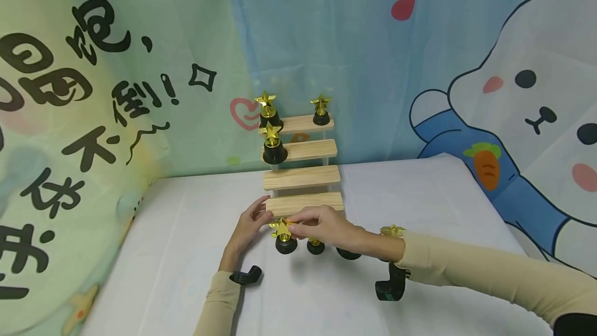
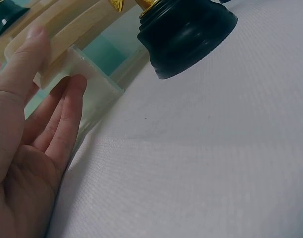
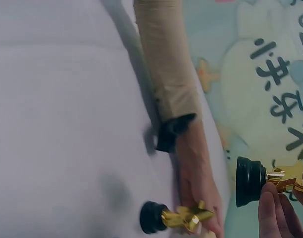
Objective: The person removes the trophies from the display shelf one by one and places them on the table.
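My right hand [image 1: 322, 224] pinches a gold star trophy [image 1: 281, 231] by its star, in front of a stepped display rack [image 1: 305, 204]. In the right wrist view the fingertips lie against the gold part of this trophy [image 3: 250, 181], and its black base is free of the fingers. My left hand [image 1: 249, 224] holds the left end of the lowest wooden step. The left wrist view shows its thumb over the plank and its fingers [image 2: 72, 99] against the clear side panel. Nearby in that view is a black trophy base [image 2: 186, 37].
On the rack stand a trophy [image 1: 268, 110] at top left, another [image 1: 321, 110] at top right and one [image 1: 274, 147] on the step below. More trophies, including one with a black base [image 1: 315, 247], stand on the white tablecloth [image 1: 298, 305] under my right arm. A printed curtain [image 1: 326, 25] hangs behind.
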### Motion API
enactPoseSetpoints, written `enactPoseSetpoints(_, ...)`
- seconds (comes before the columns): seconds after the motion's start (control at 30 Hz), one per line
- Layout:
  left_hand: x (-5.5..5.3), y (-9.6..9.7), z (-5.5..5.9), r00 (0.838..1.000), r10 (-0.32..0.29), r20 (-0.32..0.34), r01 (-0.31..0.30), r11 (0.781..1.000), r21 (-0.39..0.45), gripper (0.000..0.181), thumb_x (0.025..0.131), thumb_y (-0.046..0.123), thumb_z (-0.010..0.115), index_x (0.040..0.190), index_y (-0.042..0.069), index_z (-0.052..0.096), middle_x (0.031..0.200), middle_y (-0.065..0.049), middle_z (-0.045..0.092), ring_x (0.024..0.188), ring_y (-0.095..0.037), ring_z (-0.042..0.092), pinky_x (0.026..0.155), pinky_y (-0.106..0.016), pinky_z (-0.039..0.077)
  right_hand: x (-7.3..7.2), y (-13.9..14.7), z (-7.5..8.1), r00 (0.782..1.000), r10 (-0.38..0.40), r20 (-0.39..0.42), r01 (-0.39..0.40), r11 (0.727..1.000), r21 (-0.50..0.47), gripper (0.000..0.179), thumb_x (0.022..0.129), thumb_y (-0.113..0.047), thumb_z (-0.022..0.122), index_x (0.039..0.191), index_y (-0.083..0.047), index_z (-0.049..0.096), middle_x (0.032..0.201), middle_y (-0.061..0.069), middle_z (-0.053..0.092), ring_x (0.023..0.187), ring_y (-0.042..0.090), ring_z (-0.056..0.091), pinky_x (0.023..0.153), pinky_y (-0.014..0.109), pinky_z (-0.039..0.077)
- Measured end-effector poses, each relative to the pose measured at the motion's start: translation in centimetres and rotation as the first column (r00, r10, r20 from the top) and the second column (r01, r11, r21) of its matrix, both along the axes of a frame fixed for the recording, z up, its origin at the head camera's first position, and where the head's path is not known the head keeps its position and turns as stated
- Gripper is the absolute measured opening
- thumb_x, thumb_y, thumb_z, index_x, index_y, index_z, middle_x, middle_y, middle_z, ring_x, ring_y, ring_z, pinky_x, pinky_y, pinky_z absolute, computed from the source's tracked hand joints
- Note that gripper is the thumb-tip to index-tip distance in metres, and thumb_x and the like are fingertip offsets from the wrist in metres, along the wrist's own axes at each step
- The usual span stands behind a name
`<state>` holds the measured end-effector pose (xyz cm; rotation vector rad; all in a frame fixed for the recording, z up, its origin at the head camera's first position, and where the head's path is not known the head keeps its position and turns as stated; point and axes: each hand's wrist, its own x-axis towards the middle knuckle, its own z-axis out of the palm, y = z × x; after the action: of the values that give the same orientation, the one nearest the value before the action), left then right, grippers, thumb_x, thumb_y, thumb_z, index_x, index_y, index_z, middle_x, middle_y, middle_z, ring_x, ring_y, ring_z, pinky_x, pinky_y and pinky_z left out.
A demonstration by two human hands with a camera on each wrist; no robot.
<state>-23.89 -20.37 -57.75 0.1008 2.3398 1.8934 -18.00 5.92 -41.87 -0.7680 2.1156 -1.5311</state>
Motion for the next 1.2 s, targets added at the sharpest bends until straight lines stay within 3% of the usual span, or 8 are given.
enactPoseSetpoints(0.33, 0.0, 0.0, 0.0, 1.000, 0.008, 0.017, -0.008, 1.000, 0.001, 0.058, 0.091, 0.037, 0.067, 0.143, 0.027, 0.046, 0.133, -0.012, 0.060, 0.115, -0.023, 0.064, 0.094, -0.037, 0.053, 1.7, -0.5, -2.3, 0.999, 0.038, -0.024, -0.037, 0.999, 0.021, 0.030, 0.092, -0.025, 0.067, 0.117, -0.008, 0.071, 0.103, 0.010, 0.073, 0.081, 0.001, 0.066, 0.072, 0.021, 0.053)
enactPoseSetpoints(0.6, 0.0, 0.0, -0.3, 1.000, 0.012, 0.001, -0.012, 1.000, -0.011, 0.057, 0.091, 0.035, 0.067, 0.143, 0.025, 0.046, 0.132, -0.013, 0.060, 0.113, -0.023, 0.064, 0.093, -0.037, 0.053, 2.2, -0.9, -4.0, 0.996, 0.059, -0.073, -0.057, 0.998, 0.032, 0.028, 0.091, -0.023, 0.068, 0.112, -0.006, 0.073, 0.105, 0.012, 0.074, 0.081, -0.001, 0.063, 0.072, 0.018, 0.051)
enactPoseSetpoints(0.83, -0.1, -0.1, -0.3, 1.000, 0.007, -0.010, -0.007, 1.000, -0.014, 0.058, 0.092, 0.034, 0.066, 0.145, 0.022, 0.045, 0.132, -0.014, 0.060, 0.111, -0.020, 0.064, 0.092, -0.032, 0.054, 2.5, -1.3, -5.2, 0.988, 0.066, -0.140, -0.058, 0.997, 0.060, 0.026, 0.088, -0.023, 0.071, 0.108, -0.006, 0.075, 0.098, 0.011, 0.075, 0.077, -0.006, 0.055, 0.064, 0.015, 0.046)
enactPoseSetpoints(1.2, 0.0, 0.0, 0.1, 1.000, 0.008, 0.002, -0.008, 1.000, -0.015, 0.057, 0.091, 0.037, 0.066, 0.143, 0.027, 0.046, 0.134, -0.012, 0.059, 0.115, -0.022, 0.063, 0.094, -0.035, 0.053, 2.8, -1.9, -7.0, 0.986, 0.072, -0.151, -0.063, 0.996, 0.065, 0.026, 0.087, -0.020, 0.072, 0.106, -0.003, 0.074, 0.098, 0.012, 0.076, 0.080, -0.008, 0.058, 0.071, 0.015, 0.050)
